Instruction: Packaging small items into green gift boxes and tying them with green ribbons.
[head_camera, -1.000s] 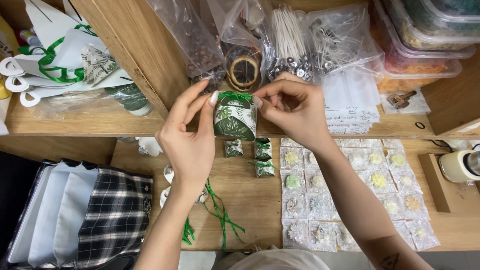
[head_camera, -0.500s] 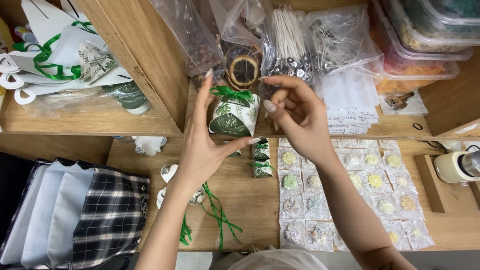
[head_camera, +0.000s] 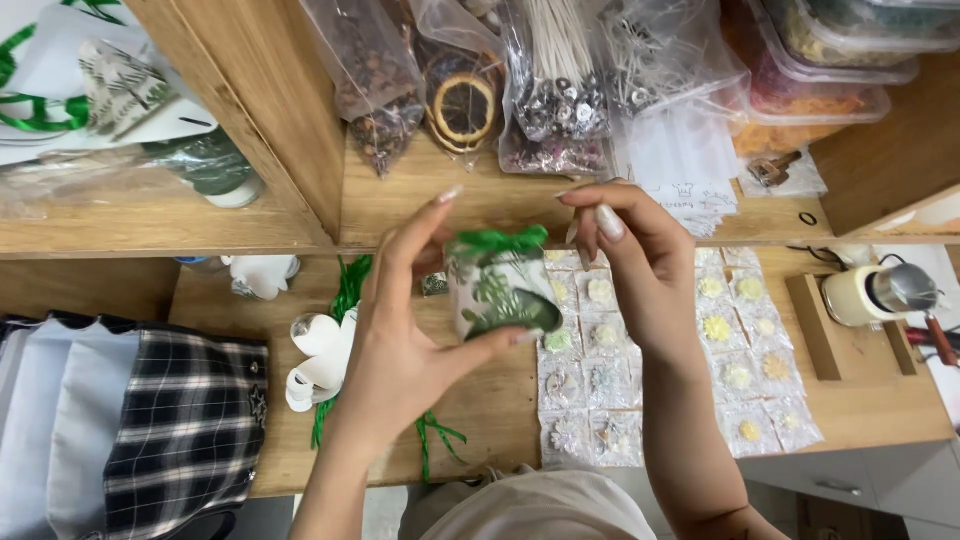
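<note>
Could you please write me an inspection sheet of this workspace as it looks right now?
Surface: wooden table with shelf above.
Job's things: small wrapped pouch, leaf print, green ribbon on top.
Clutter: packets in rows, green ribbon, bags on shelf, checked cloth.
Grippers: left hand cups pouch; right hand beside it, fingers at the ribbon.
Cables: dark lead near cream mug.
Surroundings: plastic tubs top right.
</note>
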